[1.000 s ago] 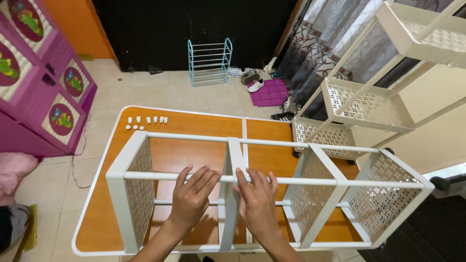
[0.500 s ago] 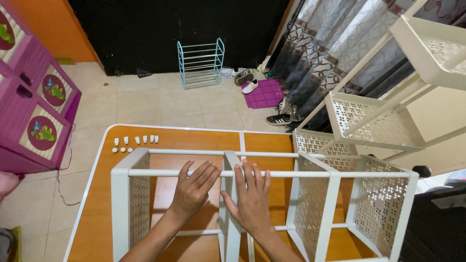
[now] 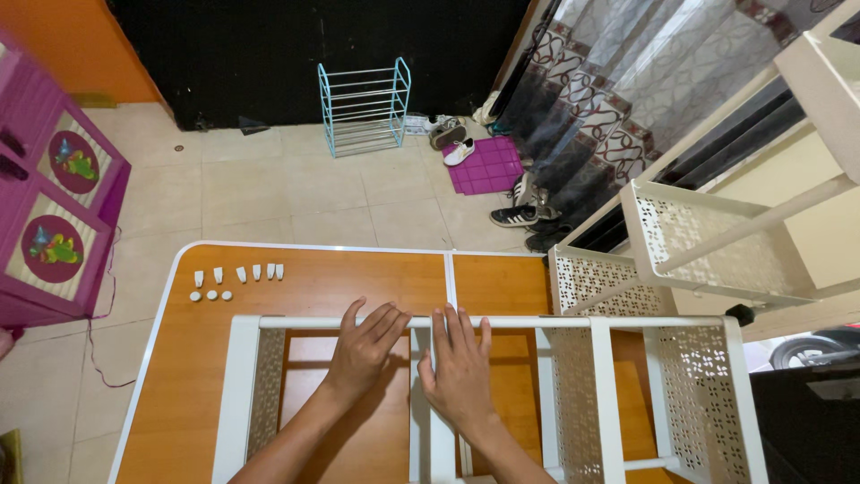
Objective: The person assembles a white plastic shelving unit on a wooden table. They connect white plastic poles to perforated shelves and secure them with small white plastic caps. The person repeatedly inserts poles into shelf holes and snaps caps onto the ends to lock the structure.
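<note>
Surroundings, as we logged them: small white caps and pegs (image 3: pixel 235 280) near the orange table's (image 3: pixel 322 278) far-left corner, a blue wire rack (image 3: pixel 364 106) and shoes (image 3: pixel 513 215) on the floor beyond, cream shelf trays (image 3: pixel 717 242) leaning at right. We kept left hand (image 3: pixel 365 348) and right hand (image 3: pixel 459 369) flat, fingers spread, on the white shelf frame (image 3: pixel 591 403) lying across the table. Against the previous frame, our view had tipped forward, showing more floor, while the hands sat unchanged on the top rail.

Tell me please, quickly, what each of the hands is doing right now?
Left hand: open, flat on the white rack, holding nothing.
Right hand: open, flat on the rack, holding nothing.
</note>
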